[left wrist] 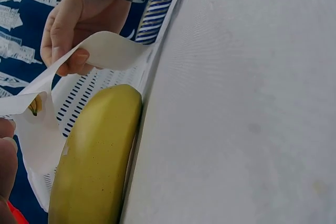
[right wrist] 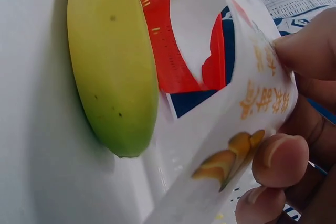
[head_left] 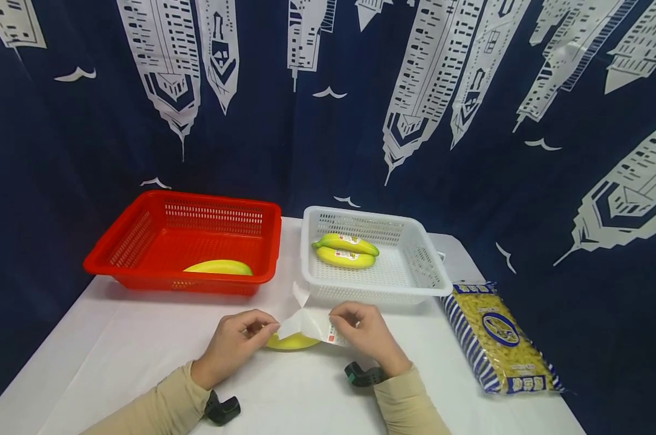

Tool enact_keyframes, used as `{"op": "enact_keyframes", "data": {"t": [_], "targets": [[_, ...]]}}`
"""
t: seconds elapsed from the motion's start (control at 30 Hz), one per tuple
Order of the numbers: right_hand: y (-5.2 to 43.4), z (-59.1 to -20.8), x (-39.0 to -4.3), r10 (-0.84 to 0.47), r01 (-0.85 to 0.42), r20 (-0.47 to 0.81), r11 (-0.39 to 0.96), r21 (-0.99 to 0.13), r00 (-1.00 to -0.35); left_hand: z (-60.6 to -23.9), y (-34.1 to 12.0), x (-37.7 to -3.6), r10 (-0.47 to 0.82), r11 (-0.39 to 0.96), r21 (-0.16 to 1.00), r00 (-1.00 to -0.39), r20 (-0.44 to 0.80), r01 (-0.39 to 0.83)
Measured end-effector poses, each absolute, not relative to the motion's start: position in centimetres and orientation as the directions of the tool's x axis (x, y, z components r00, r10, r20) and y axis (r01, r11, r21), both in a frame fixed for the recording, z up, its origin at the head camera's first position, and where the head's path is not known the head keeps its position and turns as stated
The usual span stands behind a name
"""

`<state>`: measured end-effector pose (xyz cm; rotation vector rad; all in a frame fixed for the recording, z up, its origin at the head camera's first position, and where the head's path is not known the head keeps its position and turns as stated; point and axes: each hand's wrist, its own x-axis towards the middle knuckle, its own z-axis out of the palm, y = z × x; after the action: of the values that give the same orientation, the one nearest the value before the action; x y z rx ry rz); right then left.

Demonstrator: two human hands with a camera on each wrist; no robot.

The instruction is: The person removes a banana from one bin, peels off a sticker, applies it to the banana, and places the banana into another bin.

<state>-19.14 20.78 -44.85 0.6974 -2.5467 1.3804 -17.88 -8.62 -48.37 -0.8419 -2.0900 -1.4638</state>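
Observation:
A yellow banana [head_left: 292, 343] lies on the white table [head_left: 142, 350] near its front edge, between my two hands. A white paper label [head_left: 311, 323] with red print arches over it. My left hand [head_left: 259, 330] pinches the label's left end and my right hand [head_left: 341, 320] pinches its right end. The left wrist view shows the banana [left wrist: 94, 161] under the curved label [left wrist: 105, 51], with the right hand's fingers [left wrist: 73, 24] on it. The right wrist view shows the banana [right wrist: 110, 72] bare on the table and my fingertips [right wrist: 281, 161] gripping the printed label [right wrist: 247, 103].
A red basket [head_left: 142, 235] at the back left holds one banana [head_left: 219, 267]. A white basket [head_left: 415, 266] just behind my hands holds two labelled bananas [head_left: 344, 251]. A pasta bag [head_left: 496, 338] lies at the right. A dark patterned curtain hangs behind the table.

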Motion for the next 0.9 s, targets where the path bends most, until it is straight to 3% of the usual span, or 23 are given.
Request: {"op": "enact_keyframes", "data": {"t": [0.9], "targets": [[21.67,-44.59,-19.35,-0.267,-0.420,0.325,0.534,-0.734,-0.907,-48.31,-8.83,-17.93,0.223,0.271,0.664,-0.717,0.661,0.697]]}}
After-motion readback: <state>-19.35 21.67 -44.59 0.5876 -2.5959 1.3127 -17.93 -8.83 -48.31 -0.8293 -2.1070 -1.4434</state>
